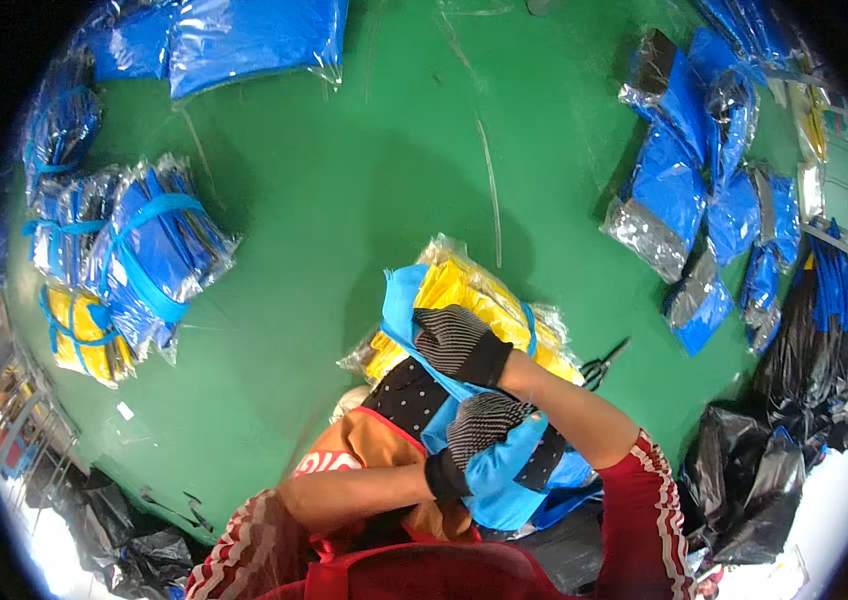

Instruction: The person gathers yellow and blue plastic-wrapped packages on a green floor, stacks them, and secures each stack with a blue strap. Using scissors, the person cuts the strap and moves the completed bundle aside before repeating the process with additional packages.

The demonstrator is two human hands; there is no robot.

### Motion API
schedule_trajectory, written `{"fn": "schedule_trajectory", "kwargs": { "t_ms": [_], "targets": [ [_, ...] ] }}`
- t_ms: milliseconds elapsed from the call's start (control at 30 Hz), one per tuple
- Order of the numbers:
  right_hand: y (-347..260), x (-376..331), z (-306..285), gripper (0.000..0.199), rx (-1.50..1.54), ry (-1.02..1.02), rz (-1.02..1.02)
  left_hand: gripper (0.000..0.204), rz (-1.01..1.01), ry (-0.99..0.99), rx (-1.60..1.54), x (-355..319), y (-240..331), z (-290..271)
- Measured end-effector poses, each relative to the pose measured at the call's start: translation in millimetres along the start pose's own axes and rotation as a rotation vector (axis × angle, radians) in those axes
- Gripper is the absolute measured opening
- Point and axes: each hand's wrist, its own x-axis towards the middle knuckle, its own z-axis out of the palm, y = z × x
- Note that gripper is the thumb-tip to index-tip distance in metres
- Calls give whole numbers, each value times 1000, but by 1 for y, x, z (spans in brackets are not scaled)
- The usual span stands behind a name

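A bundle of yellow plastic-wrapped packs (464, 290) lies on the green floor in front of me, with a wide blue strap (399, 305) wrapped around it. My right hand (456, 342), in a dark dotted glove, presses down on top of the bundle and is closed over the strap. My left hand (484, 425), gloved the same way, sits closer to my body and grips the loose blue end of the strap (504, 470). The bundle's near end is hidden behind my hands and knee.
Tied bundles of blue packs (159, 255) and yellow packs (84, 335) sit at the left. Loose blue packs (669, 195) lie at the right, more (244, 35) at the top. Scissors (604, 367) lie right of the bundle. Black plastic bags (804, 370) pile up at the right edge.
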Motion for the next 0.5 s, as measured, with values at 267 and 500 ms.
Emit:
{"fn": "schedule_trajectory", "kwargs": {
  "t_ms": [267, 500],
  "targets": [
    [24, 41, 8, 30, -88, -58, 158, 20, -163, -51, 791, 45, 24, 41],
    [56, 23, -11, 35, 235, -218, -14, 29, 453, -370, 1426, 132, 35, 22]
  ]
}}
